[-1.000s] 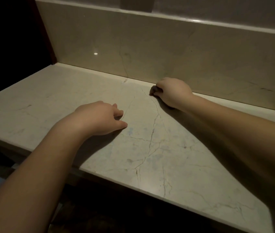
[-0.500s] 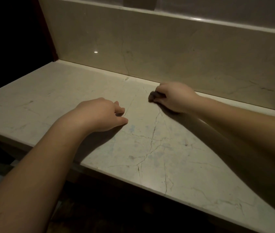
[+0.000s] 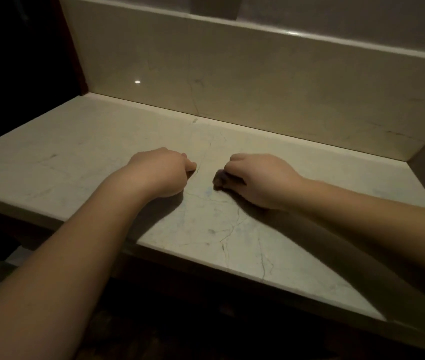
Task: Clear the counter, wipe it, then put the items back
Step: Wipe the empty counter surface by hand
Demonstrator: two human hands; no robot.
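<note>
Marble surface (image 3: 81, 162) carries both hands: since 1 second ago the right hand (image 3: 260, 178) has slid from the backsplash (image 3: 258, 84) toward the person and now sits near the left hand (image 3: 162, 170). Its grip is curled tight around a small dark cloth (image 3: 220, 180), blurred, pressed to the stone. Left hand has barely shifted, fingers loosely curled, holding nothing.

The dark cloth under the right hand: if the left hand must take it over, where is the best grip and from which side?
Probably the exposed bunched end of the dark cloth, which sticks out past the right hand toward the left hand. Come from the left, low along the counter, and pinch that free end; the right hand covers the rest.
</note>
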